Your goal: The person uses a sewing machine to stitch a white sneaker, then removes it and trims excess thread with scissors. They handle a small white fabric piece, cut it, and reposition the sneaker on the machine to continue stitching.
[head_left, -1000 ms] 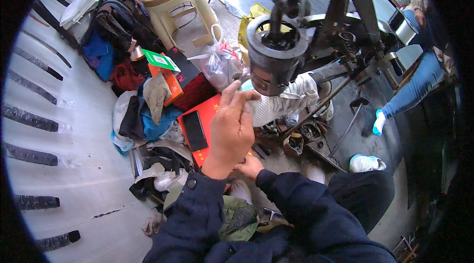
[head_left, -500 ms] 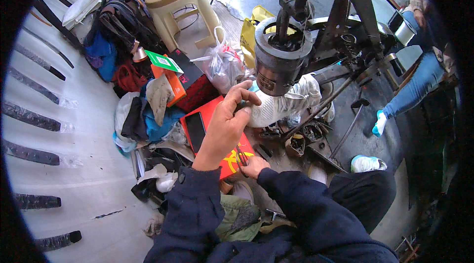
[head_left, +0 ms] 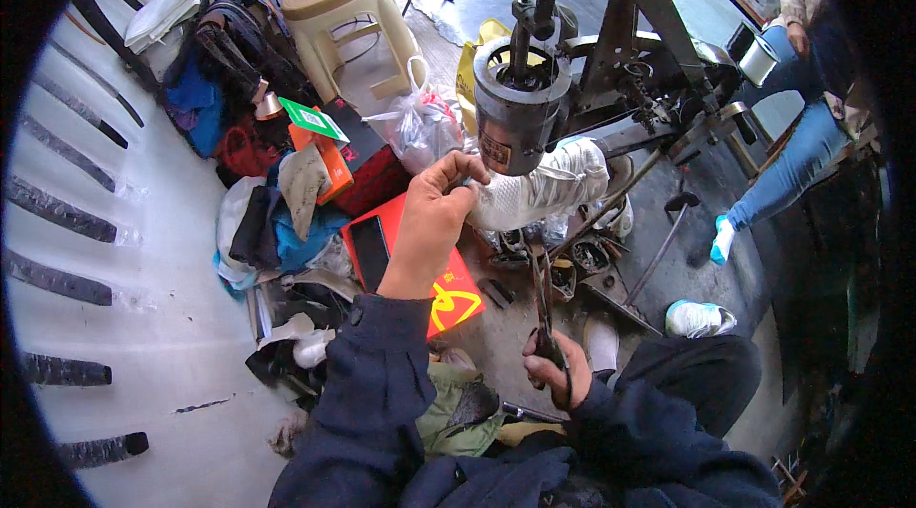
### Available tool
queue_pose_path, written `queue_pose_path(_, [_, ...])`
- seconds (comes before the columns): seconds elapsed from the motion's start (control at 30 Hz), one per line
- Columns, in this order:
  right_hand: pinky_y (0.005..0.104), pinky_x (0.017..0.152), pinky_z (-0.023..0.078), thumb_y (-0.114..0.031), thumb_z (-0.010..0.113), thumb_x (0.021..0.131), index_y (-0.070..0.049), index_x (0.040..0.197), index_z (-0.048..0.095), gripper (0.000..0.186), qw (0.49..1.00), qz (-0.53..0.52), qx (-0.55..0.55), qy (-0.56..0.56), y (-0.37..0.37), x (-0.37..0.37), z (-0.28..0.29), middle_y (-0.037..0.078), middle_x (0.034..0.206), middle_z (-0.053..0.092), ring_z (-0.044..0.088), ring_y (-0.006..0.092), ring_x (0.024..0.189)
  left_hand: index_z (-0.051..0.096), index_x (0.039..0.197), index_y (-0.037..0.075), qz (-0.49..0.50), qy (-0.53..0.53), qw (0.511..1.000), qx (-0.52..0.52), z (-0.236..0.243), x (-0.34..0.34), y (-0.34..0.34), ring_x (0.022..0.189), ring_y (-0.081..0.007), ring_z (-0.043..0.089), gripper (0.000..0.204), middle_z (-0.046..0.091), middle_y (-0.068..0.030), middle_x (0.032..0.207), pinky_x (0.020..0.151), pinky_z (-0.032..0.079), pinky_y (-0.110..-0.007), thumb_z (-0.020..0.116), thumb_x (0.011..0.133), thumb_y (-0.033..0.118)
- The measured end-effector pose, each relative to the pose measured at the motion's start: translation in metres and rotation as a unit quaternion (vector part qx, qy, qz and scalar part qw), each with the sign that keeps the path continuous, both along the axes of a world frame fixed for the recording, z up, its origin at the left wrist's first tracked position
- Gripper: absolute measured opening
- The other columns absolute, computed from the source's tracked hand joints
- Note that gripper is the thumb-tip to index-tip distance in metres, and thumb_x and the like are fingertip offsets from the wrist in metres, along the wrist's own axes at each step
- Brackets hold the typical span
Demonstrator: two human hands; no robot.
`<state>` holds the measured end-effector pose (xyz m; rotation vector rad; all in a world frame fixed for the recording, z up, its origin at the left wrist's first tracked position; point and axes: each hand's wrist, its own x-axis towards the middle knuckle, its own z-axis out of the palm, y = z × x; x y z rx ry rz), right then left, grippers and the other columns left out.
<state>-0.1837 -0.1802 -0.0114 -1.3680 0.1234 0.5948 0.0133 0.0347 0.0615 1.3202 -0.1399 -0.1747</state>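
Observation:
My left hand (head_left: 431,227) has its fingers curled at the toe of a white mesh sneaker (head_left: 549,184), pinching near its upper. The sneaker sits beneath the cylindrical head of a dark metal stitching machine (head_left: 515,126), which hides part of it. In my right hand (head_left: 553,370), lower down, is a long dark metal plier-like tool (head_left: 540,284) pointing up toward the sneaker's underside. A red box (head_left: 448,293) with a black phone (head_left: 370,250) on it lies behind my left hand.
A cream stool (head_left: 334,26) stands behind plastic bags (head_left: 420,126). Bags and cloths (head_left: 200,79) pile along the left. A seated person's leg in jeans (head_left: 792,160) is at right. A loose sneaker (head_left: 698,317) and small tool tins (head_left: 592,255) lie on the floor.
My right hand has moved right and down from the red box, swinging the tool upright under the sneaker. My left hand's fingers have shifted slightly on the toe.

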Motion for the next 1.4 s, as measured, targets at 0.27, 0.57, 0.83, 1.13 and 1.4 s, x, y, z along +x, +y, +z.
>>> queue_pose_path(0.27, [0.0274, 0.049, 0.036, -0.076, 0.039, 0.093, 0.0, 0.095, 0.056, 0.078, 0.926, 0.104, 0.358, 0.053, 0.019, 0.05, 0.037, 0.002, 0.064, 0.046, 0.045, 0.0151, 0.052, 0.067, 0.106, 0.0, -0.004, 0.073, 0.99, -0.123, 0.001, -0.001, 0.0, 0.089, -0.0087, 0.062, 0.026, 0.067, -0.0006, 0.1, 0.083, 0.048, -0.024, 0.053, 0.086, -0.008])
queue_pose_path(0.57, [0.0256, 0.046, 0.028, -0.086, 0.029, 0.087, -0.002, 0.09, 0.053, 0.088, 0.911, 0.071, 0.377, 0.15, 0.033, 0.07, 0.051, 0.001, 0.057, 0.038, 0.032, 0.0128, 0.046, 0.062, 0.103, 0.004, -0.033, 0.057, 0.992, -0.105, -0.008, 0.003, 0.008, 0.081, -0.0067, 0.061, 0.019, 0.064, 0.0004, 0.096, 0.074, 0.051, -0.023, 0.059, 0.087, -0.005])
queue_pose_path(0.83, [0.0257, 0.038, 0.028, -0.082, 0.027, 0.092, 0.0, 0.091, 0.053, 0.086, 0.908, 0.045, 0.392, 0.142, 0.035, 0.083, 0.044, 0.001, 0.054, 0.036, 0.032, 0.0133, 0.04, 0.063, 0.097, 0.004, -0.035, 0.08, 0.989, -0.119, -0.003, 0.001, 0.005, 0.084, -0.0053, 0.059, 0.018, 0.062, 0.0009, 0.096, 0.075, 0.048, -0.021, 0.053, 0.087, -0.007])
queue_pose_path(1.13, [0.025, 0.034, 0.027, -0.08, 0.026, 0.093, -0.001, 0.09, 0.055, 0.084, 0.9, 0.047, 0.414, 0.124, 0.039, 0.087, 0.042, -0.001, 0.05, 0.035, 0.034, 0.0122, 0.034, 0.061, 0.1, 0.007, -0.021, 0.06, 0.993, -0.097, -0.008, 0.003, 0.004, 0.082, -0.0069, 0.06, 0.015, 0.061, 0.0021, 0.093, 0.075, 0.051, -0.024, 0.06, 0.089, -0.003])
queue_pose_path(1.4, [0.0231, 0.037, 0.027, -0.076, 0.031, 0.095, -0.002, 0.092, 0.056, 0.078, 0.956, 0.071, 0.283, 0.023, 0.037, 0.081, 0.036, -0.002, 0.051, 0.036, 0.034, 0.0099, 0.038, 0.059, 0.101, 0.008, -0.016, 0.039, 0.994, -0.096, -0.007, 0.001, 0.004, 0.087, -0.007, 0.059, 0.018, 0.058, 0.0033, 0.096, 0.079, 0.048, -0.024, 0.061, 0.088, -0.003])
